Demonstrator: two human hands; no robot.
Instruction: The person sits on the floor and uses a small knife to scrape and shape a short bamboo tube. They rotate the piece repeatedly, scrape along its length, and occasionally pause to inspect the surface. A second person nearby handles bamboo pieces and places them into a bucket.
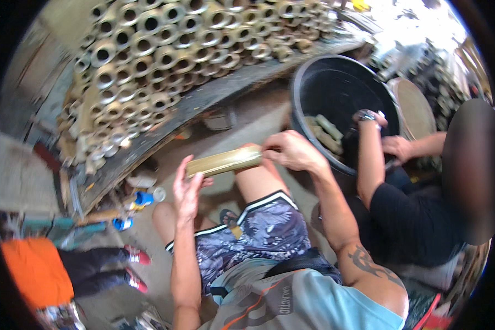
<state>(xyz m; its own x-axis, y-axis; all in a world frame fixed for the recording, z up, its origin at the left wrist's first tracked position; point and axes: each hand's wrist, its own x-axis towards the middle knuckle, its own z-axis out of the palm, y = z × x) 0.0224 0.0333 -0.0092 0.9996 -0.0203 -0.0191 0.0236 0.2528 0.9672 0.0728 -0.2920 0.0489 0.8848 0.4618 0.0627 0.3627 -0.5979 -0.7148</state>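
Observation:
A pale yellow-green bamboo tube (pixel 224 161) lies nearly level in front of me, above my knees. My left hand (pixel 188 190) supports its left end, with the thumb and fingers on either side. At the other end, my right hand (pixel 296 152) has its fingers curled in a pinch against the tube's rim. Whether a small item is also between those fingers is hidden. To the right, a large black tub (pixel 335 74) holds a few bamboo pieces (pixel 324 135). A co-worker's arm with a wristwatch (pixel 366 115) reaches into it.
Many cut bamboo tubes (pixel 165 58) are stacked on a dark wooden bench (pixel 203 102) ahead. The co-worker in black (pixel 418 220) sits close on my right. Another person in orange (pixel 38 272) stands at the left. Blue cans (pixel 143 198) lie near the bench.

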